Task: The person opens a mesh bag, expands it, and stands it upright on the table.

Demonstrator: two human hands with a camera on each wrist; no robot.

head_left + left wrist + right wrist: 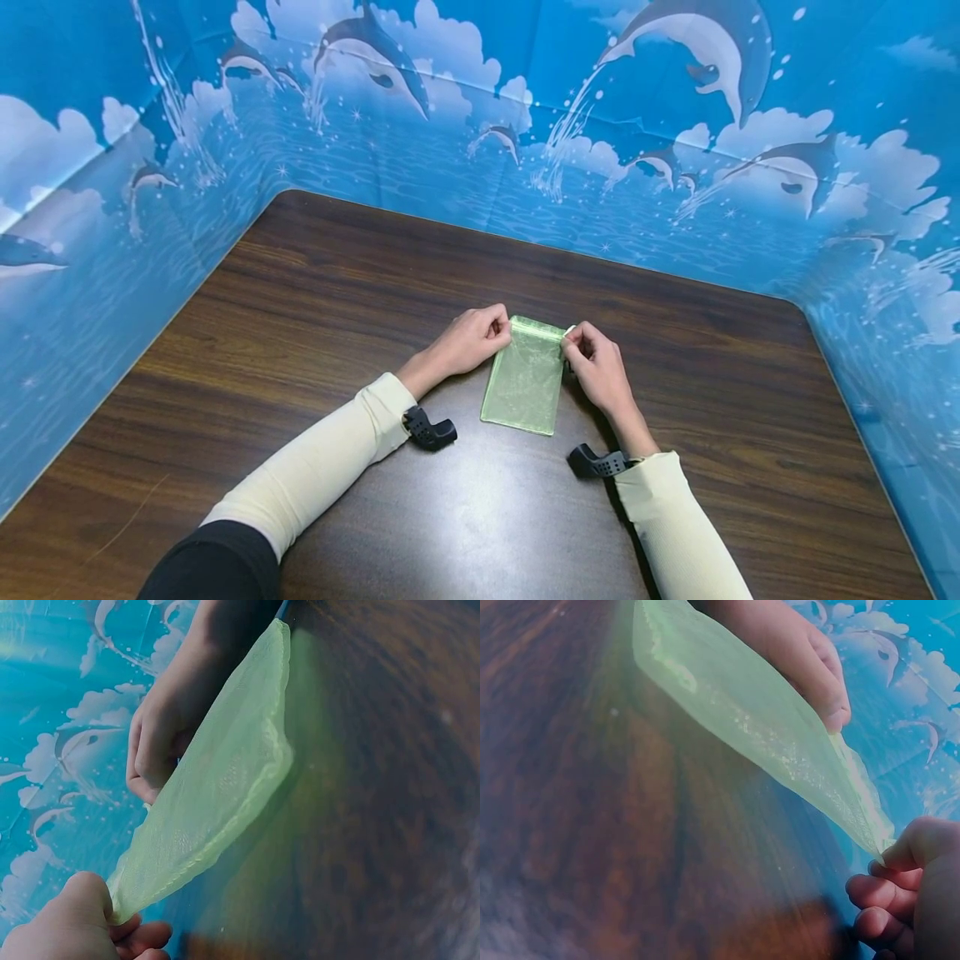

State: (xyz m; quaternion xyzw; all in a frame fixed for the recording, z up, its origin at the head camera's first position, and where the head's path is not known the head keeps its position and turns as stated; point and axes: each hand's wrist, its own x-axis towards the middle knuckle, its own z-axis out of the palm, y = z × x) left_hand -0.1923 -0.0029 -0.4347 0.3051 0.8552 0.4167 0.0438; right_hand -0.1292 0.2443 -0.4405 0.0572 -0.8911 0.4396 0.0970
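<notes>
A sheer light-green mesh pouch (522,382) hangs between both hands over the middle of the table. My left hand (480,337) pinches its upper left corner between thumb and fingers. At the upper right corner, my right hand (597,367) pinches the edge, with a bit of white showing by the fingertips. In the left wrist view the pouch (217,780) stretches taut and tilted above the wood, its lower edge slightly wavy. The right wrist view has the pouch (735,720) looking flat and thin, with a gathered band near the held end.
The dark wood-grain table (360,275) has rounded far corners. A blue cloth backdrop (465,167) printed with dolphins and clouds stands along its back and sides. Black wrist cameras sit on both wrists, the left one (430,429) and the right one (597,461), over pale sleeves.
</notes>
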